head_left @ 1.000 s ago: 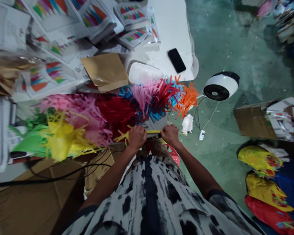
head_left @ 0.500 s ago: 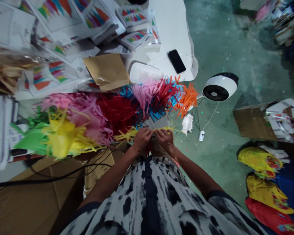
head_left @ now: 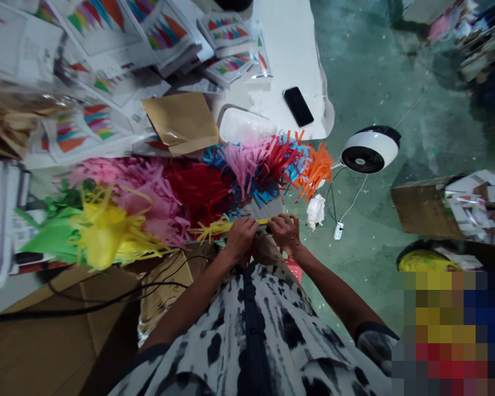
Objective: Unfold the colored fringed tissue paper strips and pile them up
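Observation:
A yellow fringed paper tassel (head_left: 214, 226) lies sideways at the table's near edge, with its cut strips fanned out to the left. My left hand (head_left: 241, 236) pinches it near its middle. My right hand (head_left: 286, 233) grips its twisted part a short way to the right, fingers curled. Between the hands the paper is a narrow, stretched band. Just beyond them lie pink tassels (head_left: 247, 162), a dark red tassel (head_left: 200, 187) and an orange tassel (head_left: 315, 170). Loose yellow paper (head_left: 103, 236) and green paper (head_left: 53, 231) are heaped at the left.
Printed packets (head_left: 94, 27) are piled at the back left. A brown envelope (head_left: 181, 121), a white plastic tub (head_left: 245, 124) and a black phone (head_left: 298, 106) rest on the table. A white fan (head_left: 371, 148) stands right of it, near an open carton (head_left: 421, 206).
My right hand has moved slightly right, away from my left hand, and the yellow paper between them is drawn out longer. Both hands keep their hold.

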`<state>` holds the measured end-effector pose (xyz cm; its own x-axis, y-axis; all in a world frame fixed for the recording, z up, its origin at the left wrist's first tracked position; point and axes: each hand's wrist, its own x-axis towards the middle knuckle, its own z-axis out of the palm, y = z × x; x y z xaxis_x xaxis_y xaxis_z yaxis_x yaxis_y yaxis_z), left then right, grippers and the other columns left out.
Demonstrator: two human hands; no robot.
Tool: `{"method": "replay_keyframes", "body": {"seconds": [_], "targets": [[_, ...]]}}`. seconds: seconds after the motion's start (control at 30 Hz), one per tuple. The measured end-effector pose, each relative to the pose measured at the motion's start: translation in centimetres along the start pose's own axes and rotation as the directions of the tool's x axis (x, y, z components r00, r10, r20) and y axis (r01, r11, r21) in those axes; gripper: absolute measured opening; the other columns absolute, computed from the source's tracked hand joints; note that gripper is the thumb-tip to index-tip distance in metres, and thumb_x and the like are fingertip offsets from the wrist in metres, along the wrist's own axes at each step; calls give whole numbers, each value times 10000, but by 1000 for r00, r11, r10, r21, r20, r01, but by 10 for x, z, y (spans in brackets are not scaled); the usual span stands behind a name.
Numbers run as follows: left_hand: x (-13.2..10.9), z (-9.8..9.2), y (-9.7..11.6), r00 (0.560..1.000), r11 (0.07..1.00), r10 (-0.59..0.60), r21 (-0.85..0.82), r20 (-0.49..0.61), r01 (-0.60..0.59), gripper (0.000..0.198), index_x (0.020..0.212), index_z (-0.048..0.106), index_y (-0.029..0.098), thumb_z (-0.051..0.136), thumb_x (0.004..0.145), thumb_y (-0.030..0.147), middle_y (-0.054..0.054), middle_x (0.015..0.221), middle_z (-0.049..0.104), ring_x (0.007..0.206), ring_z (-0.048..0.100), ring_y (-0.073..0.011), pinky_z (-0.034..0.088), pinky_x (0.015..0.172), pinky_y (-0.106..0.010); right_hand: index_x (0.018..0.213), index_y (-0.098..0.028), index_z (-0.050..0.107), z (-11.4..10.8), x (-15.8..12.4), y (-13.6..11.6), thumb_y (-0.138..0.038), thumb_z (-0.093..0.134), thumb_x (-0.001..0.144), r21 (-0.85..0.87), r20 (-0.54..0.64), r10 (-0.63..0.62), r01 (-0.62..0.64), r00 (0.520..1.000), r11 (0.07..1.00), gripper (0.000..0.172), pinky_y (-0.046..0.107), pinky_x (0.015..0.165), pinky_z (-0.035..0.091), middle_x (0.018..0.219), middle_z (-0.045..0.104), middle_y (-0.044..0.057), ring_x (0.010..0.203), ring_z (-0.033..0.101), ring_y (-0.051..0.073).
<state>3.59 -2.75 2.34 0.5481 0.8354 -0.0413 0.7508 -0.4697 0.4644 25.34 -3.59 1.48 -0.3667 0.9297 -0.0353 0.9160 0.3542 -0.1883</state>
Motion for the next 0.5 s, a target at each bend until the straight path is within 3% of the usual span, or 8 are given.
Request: {"method": "replay_keyframes", "body": {"seconds": [0.1, 0.3, 0.5], "targets": [[11, 6, -3, 999, 1000, 2, 12, 37, -2, 120, 1061, 667, 190, 567, 995, 178, -113, 1057, 685, 1022, 593, -284, 478, 850, -396, 1077, -300, 752, -2, 4, 3, -240, 568, 1034, 1, 7, -11, 11, 1000, 1000, 198, 444, 1055, 224, 1164, 769, 45, 1196, 571, 258], [8, 16, -12, 1000, 999, -21, 28, 6, 21, 112, 1042, 654, 179, 547, 1011, 179, -118, 1046, 672, 1015, 577, -283, 448, 877, -391, 1028, -296, 746, -2, 13, 4, -238, 578, 1034, 30, 47, -69, 68, 997, 997, 178, 428, 1056, 228, 1083, 763, 39, 1137, 575, 235], [3, 9, -15, 979, 975, -199, 93, -48, 203, 232, 1019, 678, 184, 487, 1059, 309, -133, 1021, 695, 984, 581, -303, 386, 831, -423, 979, -233, 711, -14, 21, -3, -303, 566, 1039, 70, 84, 77, -83, 993, 994, 172, 427, 1010, 255, 1052, 724, 82, 1073, 549, 249]]}}
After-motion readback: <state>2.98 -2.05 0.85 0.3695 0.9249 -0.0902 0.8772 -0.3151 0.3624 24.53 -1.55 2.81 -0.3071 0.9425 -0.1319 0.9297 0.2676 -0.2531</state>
